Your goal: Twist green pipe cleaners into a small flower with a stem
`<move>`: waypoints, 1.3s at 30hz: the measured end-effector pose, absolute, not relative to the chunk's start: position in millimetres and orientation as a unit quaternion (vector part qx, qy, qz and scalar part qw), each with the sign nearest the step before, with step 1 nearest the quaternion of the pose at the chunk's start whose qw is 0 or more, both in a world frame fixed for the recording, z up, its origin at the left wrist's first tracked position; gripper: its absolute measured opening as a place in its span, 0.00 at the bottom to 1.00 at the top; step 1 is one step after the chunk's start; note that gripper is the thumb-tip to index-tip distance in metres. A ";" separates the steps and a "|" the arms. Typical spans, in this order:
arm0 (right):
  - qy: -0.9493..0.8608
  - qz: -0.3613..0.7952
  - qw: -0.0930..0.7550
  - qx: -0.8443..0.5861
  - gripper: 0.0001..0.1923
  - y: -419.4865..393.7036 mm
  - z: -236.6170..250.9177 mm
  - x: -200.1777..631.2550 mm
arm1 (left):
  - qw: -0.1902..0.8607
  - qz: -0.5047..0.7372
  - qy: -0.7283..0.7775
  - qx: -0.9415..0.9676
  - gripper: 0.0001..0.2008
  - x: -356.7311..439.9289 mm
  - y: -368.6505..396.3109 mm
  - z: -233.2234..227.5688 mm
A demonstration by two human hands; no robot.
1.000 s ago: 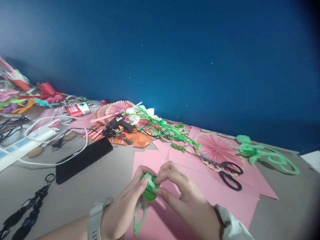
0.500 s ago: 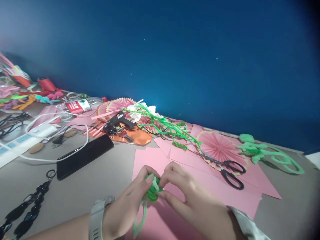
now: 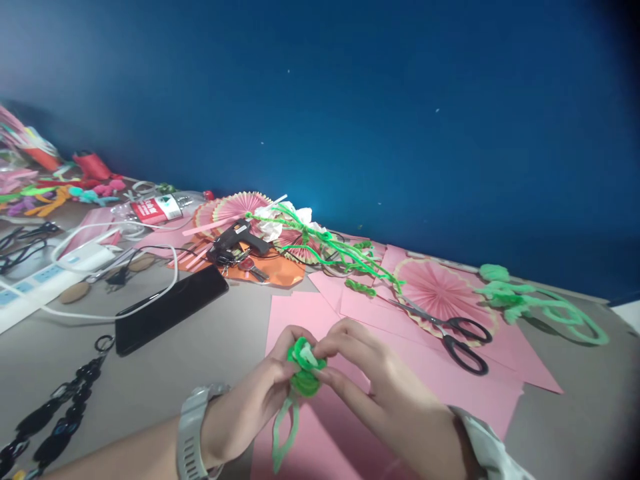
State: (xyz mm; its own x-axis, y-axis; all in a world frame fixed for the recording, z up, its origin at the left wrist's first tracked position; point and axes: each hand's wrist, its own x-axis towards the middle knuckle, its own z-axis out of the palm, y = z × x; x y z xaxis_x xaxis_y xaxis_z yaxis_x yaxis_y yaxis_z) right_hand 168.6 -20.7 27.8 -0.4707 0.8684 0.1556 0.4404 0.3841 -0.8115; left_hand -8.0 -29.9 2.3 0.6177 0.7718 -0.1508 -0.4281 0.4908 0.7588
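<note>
Pipe-cleaner coil (image 3: 304, 369), green, over the pink paper (image 3: 320, 447): left hand (image 3: 253, 410) and right hand (image 3: 385, 393), 2 pinching grips, fingertips clenched on it. Risk, judged: the coil could unwind if either pinch slackens; scissors (image 3: 450, 337) lie beyond the coil.

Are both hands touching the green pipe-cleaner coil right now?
Touching. The head view shows fingertips of the left hand and the right hand pinching the green pipe-cleaner coil from either side, above the pink paper.
</note>
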 end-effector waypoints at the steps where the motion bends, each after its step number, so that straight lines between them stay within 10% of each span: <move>1: -0.777 0.364 0.288 -0.426 0.09 -20.2 28.5 169.4 | 0.830 0.358 0.246 0.350 0.05 -7.6 -29.7 2.3; 39: -0.660 0.508 0.286 -0.474 0.03 -18.4 22.0 162.7 | 0.844 0.360 0.228 0.326 0.05 -3.8 -29.6 -4.8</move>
